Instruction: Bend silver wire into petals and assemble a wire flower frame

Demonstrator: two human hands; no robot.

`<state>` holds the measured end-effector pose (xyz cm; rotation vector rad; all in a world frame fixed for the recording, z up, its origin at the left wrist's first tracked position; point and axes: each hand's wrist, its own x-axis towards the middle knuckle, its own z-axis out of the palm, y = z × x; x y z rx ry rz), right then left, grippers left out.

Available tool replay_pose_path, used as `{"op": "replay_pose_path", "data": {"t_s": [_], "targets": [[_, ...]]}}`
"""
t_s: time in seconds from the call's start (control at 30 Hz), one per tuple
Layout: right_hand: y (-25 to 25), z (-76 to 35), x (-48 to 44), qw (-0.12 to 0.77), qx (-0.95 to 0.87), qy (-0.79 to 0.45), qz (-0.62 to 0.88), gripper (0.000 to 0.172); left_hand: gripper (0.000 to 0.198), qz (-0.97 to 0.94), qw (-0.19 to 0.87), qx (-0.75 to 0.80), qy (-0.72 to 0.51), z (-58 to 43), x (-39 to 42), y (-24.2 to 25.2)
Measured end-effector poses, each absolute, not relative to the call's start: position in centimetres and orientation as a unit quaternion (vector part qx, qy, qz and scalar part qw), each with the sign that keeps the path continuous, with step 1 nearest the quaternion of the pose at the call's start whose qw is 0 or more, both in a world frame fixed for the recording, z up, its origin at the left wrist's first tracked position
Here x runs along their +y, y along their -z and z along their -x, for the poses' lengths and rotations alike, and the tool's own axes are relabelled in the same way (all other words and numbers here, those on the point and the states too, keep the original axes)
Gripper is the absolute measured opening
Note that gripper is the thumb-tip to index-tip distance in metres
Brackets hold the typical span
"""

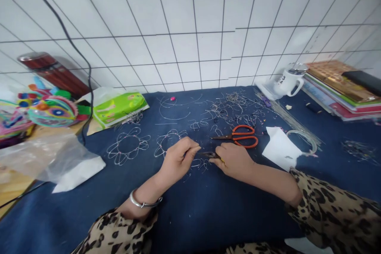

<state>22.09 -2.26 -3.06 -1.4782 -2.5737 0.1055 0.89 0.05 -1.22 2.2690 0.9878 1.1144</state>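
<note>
Fingers [193,150] of our left hand [178,159] are pinched together on a thin wire piece [200,162]. It lies mid-desk [208,214], on the blue cover between both hands. Our right hand [235,159] is clenched around small pliers [210,154]; their nose points to 9 o'clock and meets the left fingertips.

We note a wire flower [168,142] at 10 o'clock of the wire piece, just beside the left hand, and a second wire flower [128,151] further out toward 9. Orange scissors [244,135] lie near at 2 o'clock, white paper [281,150] at 3 o'clock. A mug [290,81] stands well apart at 1 o'clock.
</note>
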Motion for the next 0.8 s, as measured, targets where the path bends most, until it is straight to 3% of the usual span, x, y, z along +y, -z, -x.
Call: {"op": "replay_pose_path", "data": {"t_s": [0.37,0.8], "targets": [[3.1,-22.6,-2.5,0.117,-0.899,-0.061,0.417,0.03,0.019,-0.75,0.349,0.414,-0.38,-0.6,1.3,2.1],[2.1,-22.5,-3.3,0.272,-0.885,-0.129,0.355,0.011,0.017,-0.82,0.281,0.36,-0.344,-1.3,0.3,2.7]]}}
